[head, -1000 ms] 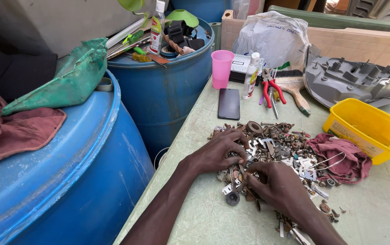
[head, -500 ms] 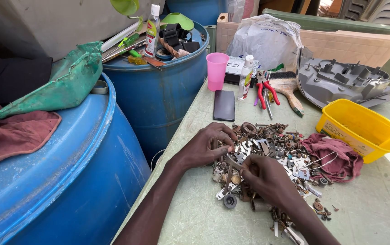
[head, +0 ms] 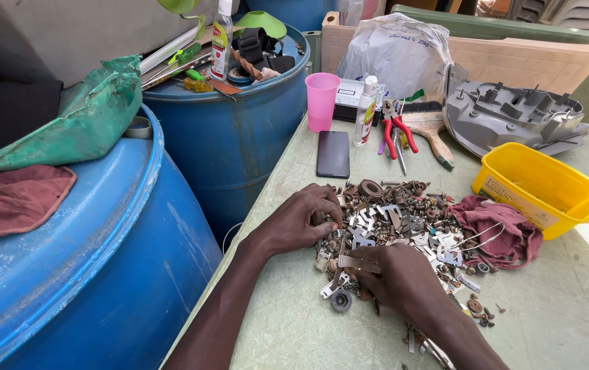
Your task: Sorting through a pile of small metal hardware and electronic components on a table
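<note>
One heap of small metal hardware (head: 404, 219), too many rusty washers, rings and pale brackets to count, lies in the middle of the pale green surface (head: 568, 308). Both hands rest on its near edge: the left hand (head: 298, 219) lies palm down with fingers curled into the pieces at the heap's left side, and the right hand (head: 394, 274) lies flat over the near side with a ribbed metal strip (head: 357, 262) pinched under its fingertips. One dark red rag (head: 496, 226) touches the heap's right side, with two bent wires lying across it. Beyond the rag stands one yellow plastic tub (head: 541, 188). Behind the heap lie one black phone (head: 333, 153), one pink cup (head: 322, 101), one white bottle (head: 365, 111), one pair of red-handled pliers (head: 398, 130) and one brush (head: 433, 131). Further back sit one grey moulded casing (head: 513, 113) and one white sack (head: 394, 55). Two blue drums (head: 232, 137) stand left of the surface; the nearer carries one green bag (head: 75, 123) and one more reddish cloth (head: 10, 202).
</note>
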